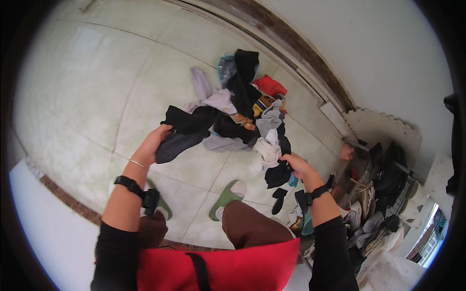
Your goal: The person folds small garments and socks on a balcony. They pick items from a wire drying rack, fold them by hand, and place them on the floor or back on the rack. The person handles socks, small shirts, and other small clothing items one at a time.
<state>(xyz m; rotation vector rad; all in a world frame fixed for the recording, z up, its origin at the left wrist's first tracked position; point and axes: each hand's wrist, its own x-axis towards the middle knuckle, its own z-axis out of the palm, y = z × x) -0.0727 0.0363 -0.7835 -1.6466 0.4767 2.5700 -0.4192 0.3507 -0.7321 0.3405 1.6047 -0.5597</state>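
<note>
A loose heap of socks (228,100) in black, white, grey, lilac, red and patterned cloth lies on the tiled floor. At the heap's left side, my left hand (156,138) is closed on the edge of a black sock (182,140). Another black piece lies against that sock, reaching into the heap. At the right side, my right hand (296,165) pinches a dark sock (278,175). Beside its fingertips sits a bunched cream sock (267,151). A small black sock (278,201) lies apart, nearer to me.
My feet in green slippers (225,200) stand close to the heap. On the right, a rack (394,213) is crowded with shoes. A wall (378,53) with a brown-edged base runs along the far right. A teal container (307,224) is partly hidden by my right arm.
</note>
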